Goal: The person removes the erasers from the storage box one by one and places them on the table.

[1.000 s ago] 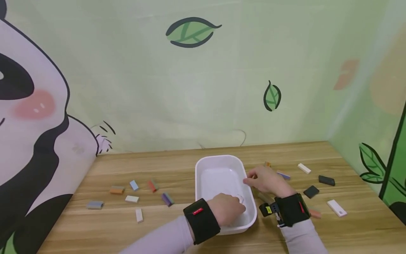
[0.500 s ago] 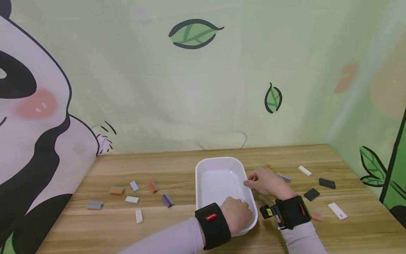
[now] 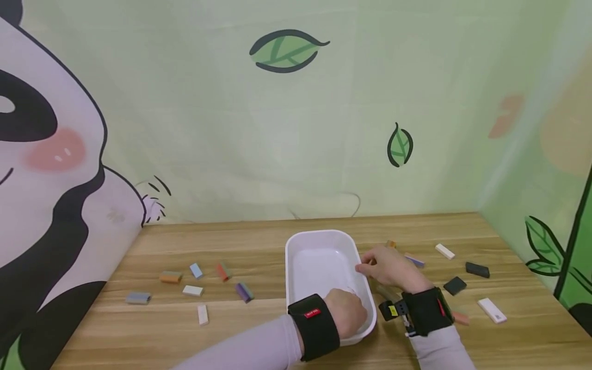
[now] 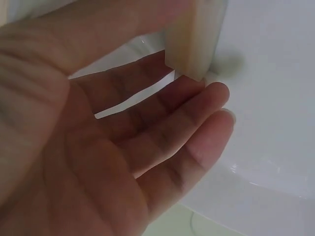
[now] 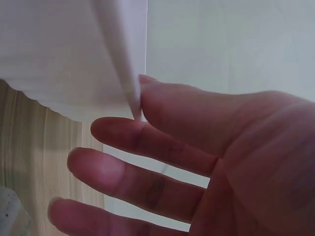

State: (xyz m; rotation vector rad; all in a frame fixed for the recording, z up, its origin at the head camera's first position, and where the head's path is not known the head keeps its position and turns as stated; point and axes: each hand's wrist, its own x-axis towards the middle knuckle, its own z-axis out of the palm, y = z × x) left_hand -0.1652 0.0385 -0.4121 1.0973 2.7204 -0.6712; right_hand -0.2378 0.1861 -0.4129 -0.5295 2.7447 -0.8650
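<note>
A white plastic tub [image 3: 319, 275] stands in the middle of the wooden table. My left hand [image 3: 348, 312] reaches down inside its near end, and the back of that hand hides most of what it holds in the head view. Seen from the left wrist, the thumb and forefinger pinch a small pale block with an orange-tan face, which looks like an eraser [image 4: 193, 42]; the other fingers are loosely bent beneath. My right hand [image 3: 389, 266] pinches the tub's right rim [image 5: 129, 83] between thumb and forefinger, the remaining fingers spread below outside the wall.
Left of the tub lie several small blocks, among them an orange one [image 3: 170, 277], a blue one [image 3: 196, 271] and a purple one [image 3: 243, 292]. On the right are white [image 3: 492, 310] and black [image 3: 455, 285] ones. A printed cloth backdrop [image 3: 208, 128] rises behind the table.
My left hand has moved right and slightly down inside the tub, nearer its right wall. My right hand keeps its hold on the rim.
</note>
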